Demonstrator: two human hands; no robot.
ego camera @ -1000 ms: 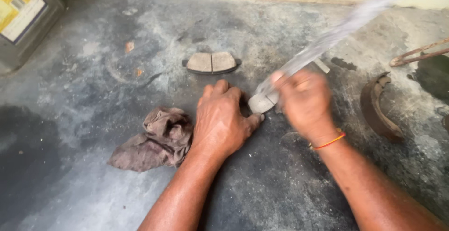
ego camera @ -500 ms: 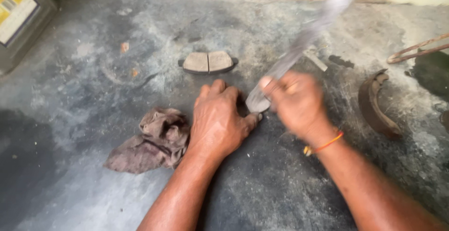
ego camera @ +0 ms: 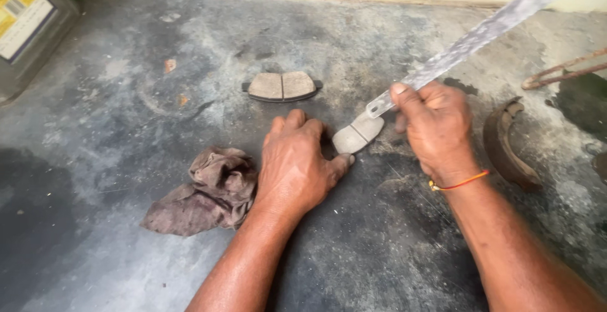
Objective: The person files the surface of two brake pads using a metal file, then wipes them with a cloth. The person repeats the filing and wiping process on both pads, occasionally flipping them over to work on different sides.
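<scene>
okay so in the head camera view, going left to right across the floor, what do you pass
Metal can → crumpled brown rag → left hand → brake pad under it → right hand gripping a long flat metal blade → curved brake shoe → rusty rod.

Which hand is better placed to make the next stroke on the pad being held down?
Right. The right hand already grips the long flat metal blade, its end at the brake pad. The left hand lies flat on the floor, pinning that pad's edge, so it probably should stay put.
</scene>
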